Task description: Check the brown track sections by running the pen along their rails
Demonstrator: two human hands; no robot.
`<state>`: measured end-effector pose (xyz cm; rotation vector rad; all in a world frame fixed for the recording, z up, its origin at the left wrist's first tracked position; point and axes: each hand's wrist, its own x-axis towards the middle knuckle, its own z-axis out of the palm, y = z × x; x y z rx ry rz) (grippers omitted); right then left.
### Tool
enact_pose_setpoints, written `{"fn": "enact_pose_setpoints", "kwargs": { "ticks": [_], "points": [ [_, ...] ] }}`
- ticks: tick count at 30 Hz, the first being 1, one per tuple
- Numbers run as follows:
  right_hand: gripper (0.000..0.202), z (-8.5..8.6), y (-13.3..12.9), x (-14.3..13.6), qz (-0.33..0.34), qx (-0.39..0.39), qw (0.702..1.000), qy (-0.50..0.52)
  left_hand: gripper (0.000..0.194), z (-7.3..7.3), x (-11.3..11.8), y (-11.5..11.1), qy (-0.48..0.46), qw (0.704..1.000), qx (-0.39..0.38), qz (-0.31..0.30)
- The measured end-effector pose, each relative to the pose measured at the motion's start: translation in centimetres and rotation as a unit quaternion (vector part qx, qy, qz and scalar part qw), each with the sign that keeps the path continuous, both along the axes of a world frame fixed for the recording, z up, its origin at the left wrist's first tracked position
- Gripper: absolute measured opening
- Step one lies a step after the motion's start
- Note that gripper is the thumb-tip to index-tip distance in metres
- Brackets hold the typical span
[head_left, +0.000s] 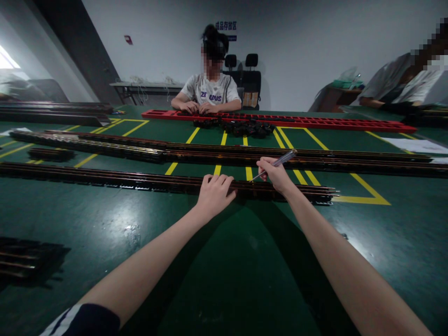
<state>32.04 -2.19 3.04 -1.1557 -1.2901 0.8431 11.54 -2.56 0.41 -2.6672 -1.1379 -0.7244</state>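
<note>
A long black strip [154, 181] with copper-coloured rods along it lies across the green table in front of me. My left hand [215, 193] is on this strip, fingers curled over its far side and thumb at its near edge. In my right hand [275, 173] is a screwdriver [285, 157] with a clear handle, gripped near the shaft. Its thin metal shaft slants down to the left, and the tip is at the strip just right of my left hand. Whether the tip touches the strip I cannot tell.
More long black strips [224, 153] lie beyond. Across the table, a person [212, 91] has both hands at a long red tray [332, 123], near a heap of black parts [248, 128]. Another bundle of strips [28, 259] is at the near left. Yellow tape lines [371, 189] mark the table.
</note>
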Motion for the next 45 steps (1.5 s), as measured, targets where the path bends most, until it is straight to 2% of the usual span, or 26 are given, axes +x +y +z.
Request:
{"fn": "enact_pose_setpoints", "kwargs": {
  "ticks": [17,38,45],
  "points": [
    [0.037,0.49,-0.30,-0.04,-0.004,0.001,0.999,-0.036,0.031,-0.30,-0.05,-0.05,-0.003,1.000,0.026,-0.007],
    [0.038,0.61,-0.37,-0.13,-0.004,-0.008,0.999,-0.045,0.043,0.34,-0.13,-0.39,0.016,1.000,0.001,0.012],
    [0.036,0.21,-0.18,0.14,0.002,-0.007,1.000,-0.017,0.043,0.01,-0.44,0.11,0.012,1.000,-0.009,-0.017]
  ]
}}
